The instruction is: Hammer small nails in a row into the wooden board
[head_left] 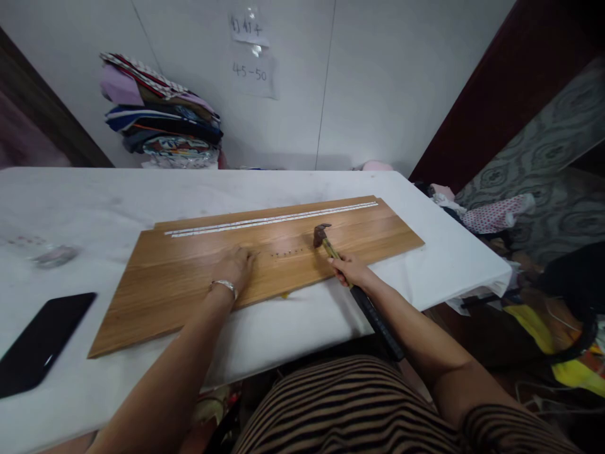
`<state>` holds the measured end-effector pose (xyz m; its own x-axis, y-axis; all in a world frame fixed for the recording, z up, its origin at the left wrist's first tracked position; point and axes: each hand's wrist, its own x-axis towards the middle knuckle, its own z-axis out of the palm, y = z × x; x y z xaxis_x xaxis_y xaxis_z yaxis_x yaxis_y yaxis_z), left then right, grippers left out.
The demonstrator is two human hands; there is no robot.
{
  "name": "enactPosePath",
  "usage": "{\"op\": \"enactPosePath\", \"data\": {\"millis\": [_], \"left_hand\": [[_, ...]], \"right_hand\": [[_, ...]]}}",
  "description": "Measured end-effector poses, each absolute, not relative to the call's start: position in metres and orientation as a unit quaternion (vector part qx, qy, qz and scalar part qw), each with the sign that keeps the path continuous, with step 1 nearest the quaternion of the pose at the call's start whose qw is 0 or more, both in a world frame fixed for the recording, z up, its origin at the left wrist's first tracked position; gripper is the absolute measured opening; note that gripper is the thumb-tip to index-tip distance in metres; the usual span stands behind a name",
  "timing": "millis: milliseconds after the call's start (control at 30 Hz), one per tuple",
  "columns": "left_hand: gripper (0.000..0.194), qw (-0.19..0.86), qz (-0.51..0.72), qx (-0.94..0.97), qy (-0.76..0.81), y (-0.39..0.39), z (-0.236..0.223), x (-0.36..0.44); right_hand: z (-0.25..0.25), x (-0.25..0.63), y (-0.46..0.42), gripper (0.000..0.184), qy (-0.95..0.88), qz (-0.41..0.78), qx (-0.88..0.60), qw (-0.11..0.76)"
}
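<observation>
My right hand (348, 270) is closed round the shaft of a claw hammer (378, 325), near its head. That shaft is yellowish with a long black grip, and the rusty head (320, 235) hovers over or touches the board; I cannot tell which. My left hand (234, 268), with a bracelet on its wrist, rests on the wooden board (165, 284), fingers pinched. A thin dark nail (256, 253) shows at its fingertips, partly hidden. Between the hands, several small nails (287, 253) stand in a short row in the board.
Two white marked strips (274, 219) lie along the board's far edge. A black phone (45, 340) is at left on the white-covered table (283, 337), with a small clear plastic bag (55, 255) behind it. Folded clothes (165, 113) are stacked against the wall.
</observation>
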<state>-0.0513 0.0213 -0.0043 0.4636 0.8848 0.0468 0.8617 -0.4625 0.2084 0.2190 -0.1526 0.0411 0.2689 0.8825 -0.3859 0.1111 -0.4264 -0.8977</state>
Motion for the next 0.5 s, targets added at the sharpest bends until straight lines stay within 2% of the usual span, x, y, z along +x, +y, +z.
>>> {"op": "enactPosePath", "data": {"millis": [500], "left_hand": [[0.031, 0.110, 0.075, 0.877, 0.461, 0.009, 0.004, -0.053]], "right_hand": [[0.039, 0.218, -0.157, 0.036, -0.362, 0.475, -0.688, 0.412]]}}
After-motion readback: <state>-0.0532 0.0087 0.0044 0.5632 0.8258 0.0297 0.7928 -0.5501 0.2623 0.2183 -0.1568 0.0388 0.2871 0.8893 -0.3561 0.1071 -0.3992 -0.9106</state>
